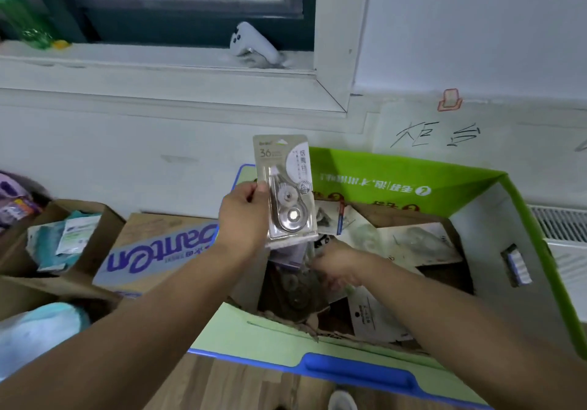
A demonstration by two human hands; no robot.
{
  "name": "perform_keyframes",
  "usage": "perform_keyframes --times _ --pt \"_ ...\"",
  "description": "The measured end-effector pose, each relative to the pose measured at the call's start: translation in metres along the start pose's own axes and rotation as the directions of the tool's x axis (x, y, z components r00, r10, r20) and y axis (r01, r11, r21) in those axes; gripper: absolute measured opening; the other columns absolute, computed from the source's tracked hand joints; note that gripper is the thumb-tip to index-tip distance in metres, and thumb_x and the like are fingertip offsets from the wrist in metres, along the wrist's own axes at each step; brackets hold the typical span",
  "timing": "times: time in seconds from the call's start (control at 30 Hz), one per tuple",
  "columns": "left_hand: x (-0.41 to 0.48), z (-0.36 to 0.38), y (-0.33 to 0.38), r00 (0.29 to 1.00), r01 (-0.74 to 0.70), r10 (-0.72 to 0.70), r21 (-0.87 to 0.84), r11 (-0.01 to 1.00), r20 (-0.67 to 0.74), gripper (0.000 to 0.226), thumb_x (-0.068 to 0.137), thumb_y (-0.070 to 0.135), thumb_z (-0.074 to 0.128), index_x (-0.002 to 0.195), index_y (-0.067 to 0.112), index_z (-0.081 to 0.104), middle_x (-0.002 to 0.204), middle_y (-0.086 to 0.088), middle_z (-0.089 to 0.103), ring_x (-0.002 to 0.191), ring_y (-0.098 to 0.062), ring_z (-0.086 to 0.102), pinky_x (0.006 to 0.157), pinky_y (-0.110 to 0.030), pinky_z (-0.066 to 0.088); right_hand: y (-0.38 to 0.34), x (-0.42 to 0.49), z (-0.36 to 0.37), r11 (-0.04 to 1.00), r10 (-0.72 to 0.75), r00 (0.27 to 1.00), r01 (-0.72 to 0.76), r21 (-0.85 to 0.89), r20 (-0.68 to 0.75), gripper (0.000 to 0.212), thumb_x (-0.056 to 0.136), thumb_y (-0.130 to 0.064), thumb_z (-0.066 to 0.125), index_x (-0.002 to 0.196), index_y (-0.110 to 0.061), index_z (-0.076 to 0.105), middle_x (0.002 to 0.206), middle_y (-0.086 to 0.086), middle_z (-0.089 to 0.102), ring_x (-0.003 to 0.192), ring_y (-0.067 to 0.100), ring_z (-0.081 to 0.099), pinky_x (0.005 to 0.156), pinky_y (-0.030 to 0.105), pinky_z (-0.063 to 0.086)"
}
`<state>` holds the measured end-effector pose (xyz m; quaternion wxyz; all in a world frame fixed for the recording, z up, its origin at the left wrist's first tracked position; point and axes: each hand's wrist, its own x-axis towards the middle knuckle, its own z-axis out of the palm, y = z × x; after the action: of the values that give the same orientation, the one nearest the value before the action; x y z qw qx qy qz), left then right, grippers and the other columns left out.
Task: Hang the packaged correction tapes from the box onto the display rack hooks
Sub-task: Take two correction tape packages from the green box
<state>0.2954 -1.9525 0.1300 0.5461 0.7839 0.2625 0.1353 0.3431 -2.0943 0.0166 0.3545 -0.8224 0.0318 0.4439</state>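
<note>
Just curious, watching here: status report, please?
Left hand grips correction tape pack, raised. Right hand down in box, grip blurred. Loose packs jumbled around it.

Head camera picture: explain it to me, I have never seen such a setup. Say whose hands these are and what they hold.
There is no machine here. A person wears a camera on the head, and it looks down at their own two bare hands. The left hand holds up a packaged correction tape, pinched at its edge. The right hand reaches into the green cardboard box, among more packages; blur hides whether it grips one. A purple-lettered carton sits to the left. No display rack is in view.
</note>
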Motion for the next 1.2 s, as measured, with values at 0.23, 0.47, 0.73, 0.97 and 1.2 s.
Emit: perform_keyframes --times 0.23,0.47,0.73,0.97,1.2 --pt "0.002 -0.026 -0.003 0.991 0.065 -0.077 -0.111 0.992 -0.108 0.03 0.097 0.021 0.044 0.073 0.01 0.057 0.066 -0.001 0.055 0.062 -0.015 0.048 0.06 -0.028 0.042 -0.004 0.005 0.001 0.963 -0.003 1.0 0.008 -0.269 0.017 0.017 0.091 -0.003 0.053 0.075 -0.008 0.048 0.059 0.01 0.047 0.046 0.018 0.045 0.042 0.022 0.036" --pt "-0.016 0.003 0.016 0.998 0.047 -0.048 -0.026 0.999 -0.047 0.032 0.098 0.023 0.042 0.086 0.001 0.062 0.083 -0.016 0.065 0.076 -0.026 0.058 0.076 -0.039 0.051 0.001 -0.051 -0.117 0.937 -0.136 0.979 0.079 -0.341 -0.148 0.021 0.095 -0.017 0.058 0.077 -0.01 0.05 0.055 0.01 0.047 0.035 0.013 0.042 0.035 0.017 0.031" --pt "-0.041 0.058 0.063 0.99 -0.016 0.035 -0.145 0.989 0.134 0.029 0.1 0.024 0.042 0.089 0.007 0.064 0.086 -0.019 0.068 0.085 -0.035 0.066 0.08 -0.042 0.056 0.039 -0.139 -0.163 0.839 -0.286 0.773 0.488 0.241 -0.567 0.017 0.093 -0.008 0.058 0.081 -0.018 0.061 0.055 0.001 0.052 0.04 0.01 0.044 0.037 0.019 0.037" --pt "-0.083 0.101 0.084 0.891 -0.113 0.208 -0.247 0.962 0.404 0.033 0.101 0.016 0.041 0.072 0.014 0.057 0.069 -0.002 0.057 0.065 -0.016 0.05 0.059 -0.025 0.04 0.104 -0.243 -0.131 0.745 -0.084 0.603 0.567 0.352 -0.794 0.028 0.095 -0.012 0.055 0.067 -0.013 0.057 0.053 0.006 0.041 0.044 0.018 0.039 0.043 0.023 0.033" --pt "-0.188 0.12 0.071 0.61 -0.257 0.333 -0.218 0.941 0.719 0.028 0.099 0.018 0.043 0.078 0.005 0.056 0.071 -0.006 0.054 0.069 -0.023 0.049 0.061 -0.032 0.039 0.197 -0.356 -0.019 0.636 0.4 0.391 0.532 0.559 -0.829 0.017 0.097 -0.016 0.053 0.09 -0.002 0.061 0.066 0.012 0.045 0.032 0.007 0.036 0.034 0.017 0.028"
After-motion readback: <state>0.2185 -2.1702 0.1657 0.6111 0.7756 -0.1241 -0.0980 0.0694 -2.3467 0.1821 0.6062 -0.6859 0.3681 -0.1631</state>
